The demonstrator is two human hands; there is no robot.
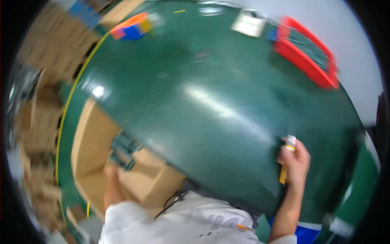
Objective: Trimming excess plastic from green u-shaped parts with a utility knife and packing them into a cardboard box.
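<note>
My right hand (pixel 296 160) is closed around a utility knife (pixel 283 173) with a yellow-orange handle. Its silvery end (pixel 291 141) points away from me, above the green table. On the left, my left hand (pixel 111 170) reaches into an open cardboard box (pixel 87 138). Dark green plastic parts (pixel 125 148) are at its fingers and overlap the box's table-side edge. Motion blur softens that hand, and the parts hide most of its fingers; it appears to grip them.
A red bin (pixel 306 61) holding dark green pieces stands at the far right. White paper (pixel 248 22) with a dark object lies beside it. At the far left is a multicoloured ring-shaped object (pixel 132 27). Stacked cartons (pixel 53 44) line the left beyond a yellow edge line.
</note>
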